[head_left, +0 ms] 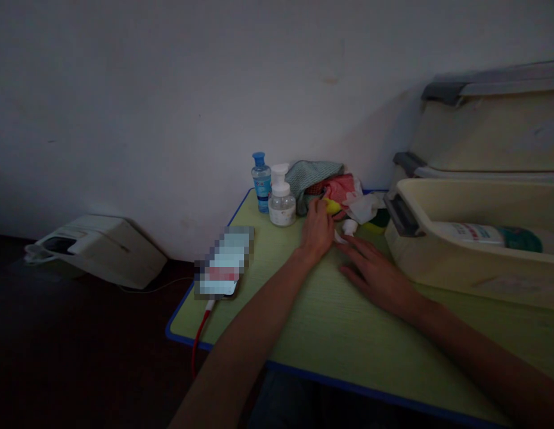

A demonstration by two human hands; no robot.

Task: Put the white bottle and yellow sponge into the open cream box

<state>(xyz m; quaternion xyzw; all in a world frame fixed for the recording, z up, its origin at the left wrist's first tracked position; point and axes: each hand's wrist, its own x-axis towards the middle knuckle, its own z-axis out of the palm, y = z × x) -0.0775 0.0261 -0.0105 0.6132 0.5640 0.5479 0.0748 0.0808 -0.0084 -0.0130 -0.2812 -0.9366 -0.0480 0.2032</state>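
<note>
At the far side of the table, my left hand (318, 229) has its fingers curled down beside a yellow item (333, 207), perhaps a sponge. What lies inside its grip is hidden. My right hand (377, 274) is low over the table with its fingers stretched out and apart. Its fingertips reach close to a small white bottle or cap (349, 227); whether they touch it I cannot tell. Behind both hands is a heap of cloths, one grey-green (316, 173) and one red (340, 189). A crumpled whitish wrapper or tissue (364, 207) lies to the right of them.
A blue bottle (261, 185) and a clear pump bottle (282, 205) stand at the back left. A phone (227, 262) with a red cable lies left. On the right, a cream bin (460, 277) holds a bottle (491, 234). A white container (111, 244) is on the floor.
</note>
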